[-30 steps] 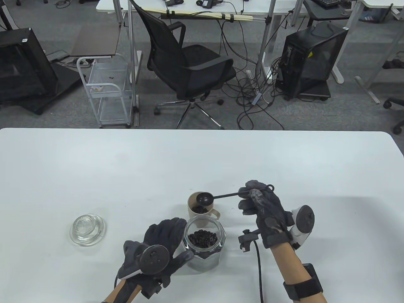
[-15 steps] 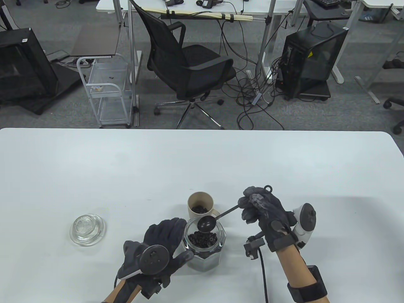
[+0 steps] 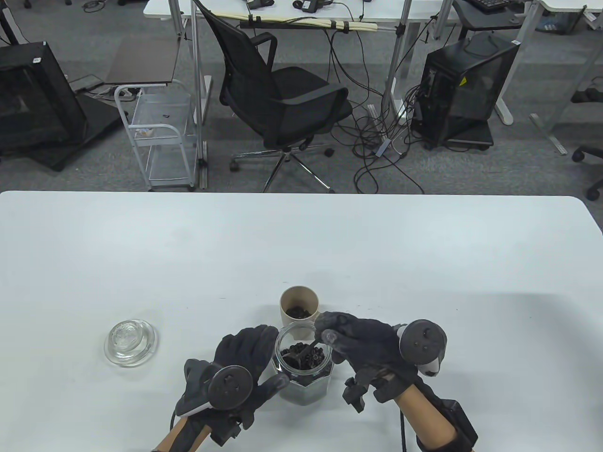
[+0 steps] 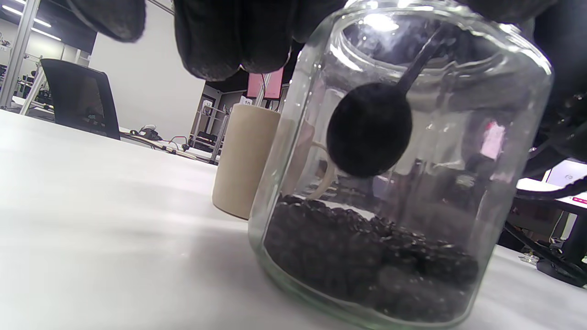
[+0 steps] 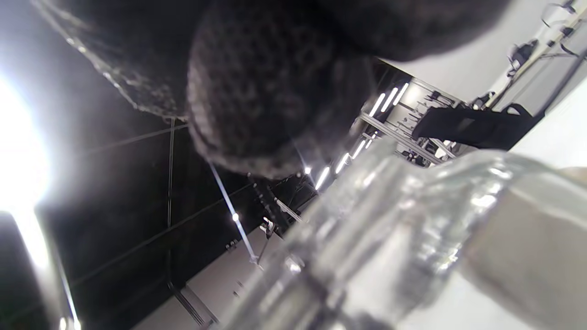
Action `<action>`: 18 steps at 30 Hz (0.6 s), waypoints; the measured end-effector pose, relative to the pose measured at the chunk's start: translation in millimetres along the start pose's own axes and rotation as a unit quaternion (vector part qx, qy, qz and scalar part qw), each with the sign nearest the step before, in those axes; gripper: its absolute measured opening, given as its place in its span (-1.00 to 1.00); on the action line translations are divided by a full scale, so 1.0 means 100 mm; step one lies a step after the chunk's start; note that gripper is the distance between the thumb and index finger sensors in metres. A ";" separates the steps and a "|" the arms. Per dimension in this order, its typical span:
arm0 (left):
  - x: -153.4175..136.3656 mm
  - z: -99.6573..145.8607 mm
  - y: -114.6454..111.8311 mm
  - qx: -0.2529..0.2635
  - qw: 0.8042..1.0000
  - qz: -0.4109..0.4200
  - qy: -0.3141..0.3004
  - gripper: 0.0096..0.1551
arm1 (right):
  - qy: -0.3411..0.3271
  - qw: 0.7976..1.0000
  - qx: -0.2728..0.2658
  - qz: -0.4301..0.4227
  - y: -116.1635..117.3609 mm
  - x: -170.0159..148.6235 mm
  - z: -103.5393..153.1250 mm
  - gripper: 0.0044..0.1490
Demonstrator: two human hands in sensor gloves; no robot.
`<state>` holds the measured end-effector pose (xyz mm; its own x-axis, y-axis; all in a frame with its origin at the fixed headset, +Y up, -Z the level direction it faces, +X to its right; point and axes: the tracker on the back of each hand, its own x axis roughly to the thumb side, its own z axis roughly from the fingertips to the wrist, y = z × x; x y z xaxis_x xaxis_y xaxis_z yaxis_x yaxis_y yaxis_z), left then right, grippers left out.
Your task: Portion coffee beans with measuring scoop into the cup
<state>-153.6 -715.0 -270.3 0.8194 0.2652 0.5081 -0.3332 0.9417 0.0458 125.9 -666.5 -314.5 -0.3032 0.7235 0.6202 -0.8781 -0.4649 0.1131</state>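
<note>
A glass jar (image 3: 306,376) partly filled with coffee beans (image 3: 306,354) stands near the table's front edge. My left hand (image 3: 245,365) grips its left side. My right hand (image 3: 362,346) holds the black measuring scoop (image 3: 301,354) by its handle, with the bowl lowered inside the jar. In the left wrist view the scoop bowl (image 4: 369,129) hangs just above the beans (image 4: 367,266) in the jar (image 4: 513,192). Just behind the jar stands a beige cup (image 3: 298,305) holding some beans; it also shows in the left wrist view as the cup (image 4: 243,165).
The jar's glass lid (image 3: 130,342) lies on the white table (image 3: 188,254) to the left. A black cable (image 3: 400,423) trails from my right wrist. Beyond the far table edge stand an office chair (image 3: 282,94) and a wire cart (image 3: 160,136).
My right hand moved the empty scoop from over the cup back toward me and down into the jar. The left hand and jar stayed still.
</note>
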 end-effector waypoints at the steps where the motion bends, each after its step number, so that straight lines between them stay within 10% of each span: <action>1: 0.00 0.00 0.00 0.000 1.000 0.000 0.000 0.11 | -0.007 1.000 0.003 0.015 0.01 0.02 0.00 -0.47; 18: 0.00 0.00 0.00 0.000 1.000 0.000 0.000 0.12 | -0.014 0.989 0.079 0.124 0.27 0.26 0.04 -0.48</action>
<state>-153.6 -715.2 -270.3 0.8193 0.2649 0.5084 -0.3328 0.9419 0.0456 95.6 -662.4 -291.8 -0.4894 0.5635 0.6656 -0.7085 -0.7019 0.0733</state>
